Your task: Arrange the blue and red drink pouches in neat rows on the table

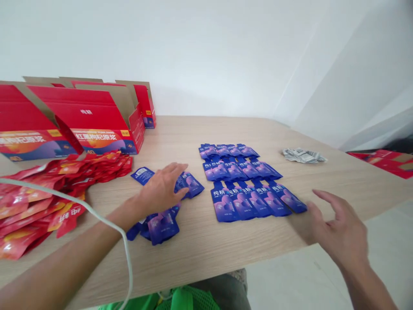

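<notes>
I see the left hand (165,184) stretched over loose blue packets (164,227) (any grip underneath, I can't tell). The right hand (338,226), empty, thumb and fingers wide, hangs near the packet rows (247,202); a thumb bump could skew them.

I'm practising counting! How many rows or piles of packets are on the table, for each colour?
Blue pouch rows: 3
Loose blue pouch pile, partly hidden by the left hand: 1
Red pouch pile: 1
Grey-white packet pile: 1
Total: 6
</notes>
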`<state>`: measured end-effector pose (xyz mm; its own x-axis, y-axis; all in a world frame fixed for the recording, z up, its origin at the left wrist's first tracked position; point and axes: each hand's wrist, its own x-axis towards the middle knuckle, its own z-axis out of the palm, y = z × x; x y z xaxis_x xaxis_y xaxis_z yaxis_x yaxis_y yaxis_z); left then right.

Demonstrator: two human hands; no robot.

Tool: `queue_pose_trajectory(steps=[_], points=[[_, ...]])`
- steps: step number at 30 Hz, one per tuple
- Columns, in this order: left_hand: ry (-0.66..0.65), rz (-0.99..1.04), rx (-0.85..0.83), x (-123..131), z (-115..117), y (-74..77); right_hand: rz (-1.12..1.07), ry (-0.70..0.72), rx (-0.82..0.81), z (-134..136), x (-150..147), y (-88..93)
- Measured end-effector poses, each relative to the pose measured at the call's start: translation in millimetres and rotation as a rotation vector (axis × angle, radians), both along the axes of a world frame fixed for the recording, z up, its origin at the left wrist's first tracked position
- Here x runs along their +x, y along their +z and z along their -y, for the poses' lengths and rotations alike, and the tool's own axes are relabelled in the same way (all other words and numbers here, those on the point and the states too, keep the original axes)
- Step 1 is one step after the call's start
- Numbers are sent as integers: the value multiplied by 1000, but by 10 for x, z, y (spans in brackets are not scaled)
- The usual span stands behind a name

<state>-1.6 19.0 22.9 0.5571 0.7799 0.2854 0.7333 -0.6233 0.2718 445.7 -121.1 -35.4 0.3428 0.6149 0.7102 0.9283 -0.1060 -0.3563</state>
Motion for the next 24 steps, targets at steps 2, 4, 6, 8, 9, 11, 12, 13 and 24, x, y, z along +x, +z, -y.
queue_pose_trajectory(steps=[2, 4, 6, 8, 9, 11, 12, 13, 24], points=[[6, -171, -163, -142, -151, 10, 36, 103, 32, -69, -292, 116], [2, -274, -237, -195, -241, -3, 97, 220, 41, -156, -589, 181], [-8, -311, -203, -190, -276, -14, 153, 334, 30, -235, -862, 208], [-22, -354, -129, -169, -276, -16, 194, 440, 7, -289, -1092, 220], [-25, -393, -94, -161, -271, -14, 206, 486, -8, -307, -1187, 227], [-15, -474, -30, -157, -259, -8, 211, 553, -35, -328, -1334, 246], [-8, -502, -6, -161, -255, -6, 208, 578, -41, -336, -1387, 258], [-6, -520, 10, -169, -254, -5, 203, 598, -43, -344, -1430, 270], [-50, -422, -31, -204, -412, -66, 254, 774, -356, -528, -2261, 368]])
